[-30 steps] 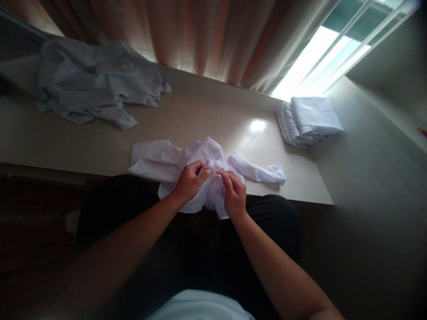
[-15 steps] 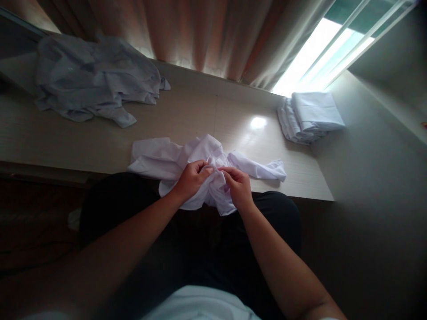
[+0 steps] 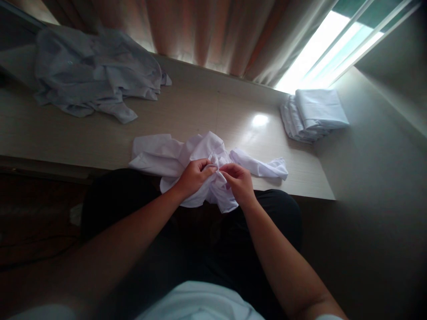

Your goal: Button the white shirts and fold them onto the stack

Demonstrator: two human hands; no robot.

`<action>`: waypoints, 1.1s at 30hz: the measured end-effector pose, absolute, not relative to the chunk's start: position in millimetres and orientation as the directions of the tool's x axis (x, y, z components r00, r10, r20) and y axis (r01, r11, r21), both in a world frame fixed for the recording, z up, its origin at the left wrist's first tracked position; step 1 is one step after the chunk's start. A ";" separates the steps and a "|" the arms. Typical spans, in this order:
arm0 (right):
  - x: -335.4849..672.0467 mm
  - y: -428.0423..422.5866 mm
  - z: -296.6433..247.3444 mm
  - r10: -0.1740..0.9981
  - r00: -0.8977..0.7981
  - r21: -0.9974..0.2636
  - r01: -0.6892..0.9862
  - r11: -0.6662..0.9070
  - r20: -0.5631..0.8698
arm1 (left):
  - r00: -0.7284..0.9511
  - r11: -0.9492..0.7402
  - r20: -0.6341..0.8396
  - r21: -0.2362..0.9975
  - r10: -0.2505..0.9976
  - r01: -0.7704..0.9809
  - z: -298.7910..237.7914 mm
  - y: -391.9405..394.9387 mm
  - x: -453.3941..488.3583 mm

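Note:
A white long-sleeved shirt lies bunched at the front edge of the light wooden ledge, its lower part hanging over toward my lap. One sleeve stretches out to the left, the other to the right. My left hand pinches the gathered cloth at the middle of the shirt between thumb and fingers. Right beside it, my right hand also pinches the fabric, fingertips almost touching the left ones. Whatever small detail sits between the fingertips is too small to make out.
A loose heap of white garments lies at the back left of the ledge. Folded white clothes are stacked at the right end, against the wall. Behind the ledge hangs a curtain, with a bright window at the right.
Both hands keep their pinch on the shirt. The right fingers have curled in slightly and closer to the left. The view has shifted a little.

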State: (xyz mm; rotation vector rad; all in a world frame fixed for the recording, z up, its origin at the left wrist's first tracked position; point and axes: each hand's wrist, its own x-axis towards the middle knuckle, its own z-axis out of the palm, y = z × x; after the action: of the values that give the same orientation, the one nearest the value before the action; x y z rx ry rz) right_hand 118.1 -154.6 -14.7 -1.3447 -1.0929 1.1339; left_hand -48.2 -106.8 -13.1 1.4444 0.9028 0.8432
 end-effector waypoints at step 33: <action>125.0 -155.4 -18.3 0.959 0.090 -0.896 0.388 0.214 0.268 | 0.497 0.230 -0.147 0.967 0.855 -0.111 -15.4 -106.9 -47.0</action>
State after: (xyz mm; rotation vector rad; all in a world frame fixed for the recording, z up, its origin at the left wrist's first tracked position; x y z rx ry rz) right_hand 125.0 -155.4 -18.3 -1.3478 -1.4775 0.7113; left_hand -47.0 -106.9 -15.4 1.1470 0.8081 0.7747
